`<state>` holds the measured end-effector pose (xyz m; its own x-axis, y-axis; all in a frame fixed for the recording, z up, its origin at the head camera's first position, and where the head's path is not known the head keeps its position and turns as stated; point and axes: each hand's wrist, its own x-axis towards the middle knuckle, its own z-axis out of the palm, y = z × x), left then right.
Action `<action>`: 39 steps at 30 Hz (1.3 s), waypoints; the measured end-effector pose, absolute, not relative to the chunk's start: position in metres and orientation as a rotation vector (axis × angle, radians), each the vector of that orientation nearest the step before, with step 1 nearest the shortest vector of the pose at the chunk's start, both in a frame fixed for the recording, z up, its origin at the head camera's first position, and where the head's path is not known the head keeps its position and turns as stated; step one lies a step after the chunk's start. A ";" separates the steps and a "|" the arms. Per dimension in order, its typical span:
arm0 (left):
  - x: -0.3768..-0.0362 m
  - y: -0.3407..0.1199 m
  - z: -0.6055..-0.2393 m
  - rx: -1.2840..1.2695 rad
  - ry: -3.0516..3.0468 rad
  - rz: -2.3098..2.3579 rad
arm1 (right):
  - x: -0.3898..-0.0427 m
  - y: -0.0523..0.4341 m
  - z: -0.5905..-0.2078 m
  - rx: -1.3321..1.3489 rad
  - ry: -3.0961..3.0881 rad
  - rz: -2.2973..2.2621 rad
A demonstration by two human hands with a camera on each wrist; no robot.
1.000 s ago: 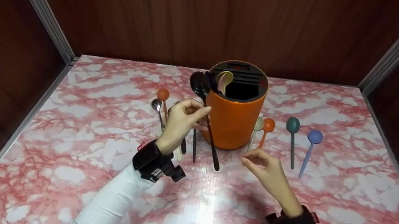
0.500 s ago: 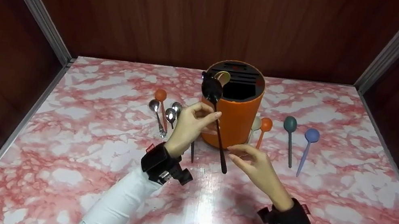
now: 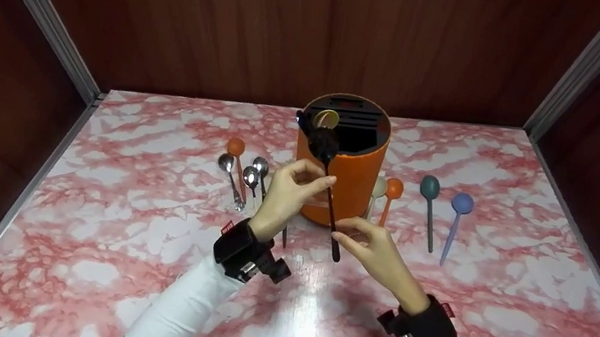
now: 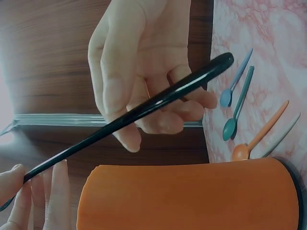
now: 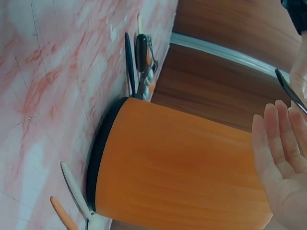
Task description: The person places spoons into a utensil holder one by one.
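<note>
My left hand (image 3: 290,194) pinches the thin handle of a black long-handled spoon (image 4: 158,101) between thumb and fingertips. The spoon is held tilted before the orange cylindrical holder (image 3: 347,183), bowl up near its rim and handle end down. My right hand (image 3: 369,249) is beside the lower handle, its fingers loosely bent. In the left wrist view the handle crosses in front of the right hand (image 4: 144,72); whether it touches is unclear. A yellow-rimmed spoon (image 3: 327,118) stands in the holder's black slotted top, with a dark piece beside it.
Left of the holder lie several spoons, including an orange spoon (image 3: 236,147) and metal spoons (image 3: 251,176). To its right are a cream spoon (image 3: 379,187), an orange spoon (image 3: 394,188), a green spoon (image 3: 430,188) and a blue spoon (image 3: 462,203). Wood-grain panels enclose the marbled table.
My left hand has brought the black spoon rightward, its bowl now in front of the holder's rim. My right hand has moved left to the lower handle. The head view has shifted slightly.
</note>
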<state>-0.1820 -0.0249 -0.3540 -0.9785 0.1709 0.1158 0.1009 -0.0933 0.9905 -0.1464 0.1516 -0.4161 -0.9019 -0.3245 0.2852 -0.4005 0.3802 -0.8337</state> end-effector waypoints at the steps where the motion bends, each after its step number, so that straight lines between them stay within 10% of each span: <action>1: -0.181 -0.025 -0.355 0.315 2.084 2.267 | -0.147 0.151 -0.417 0.669 -2.551 1.576; 39: -0.180 -0.032 -0.357 0.416 2.166 2.203 | -0.159 0.152 -0.402 0.708 -2.454 1.613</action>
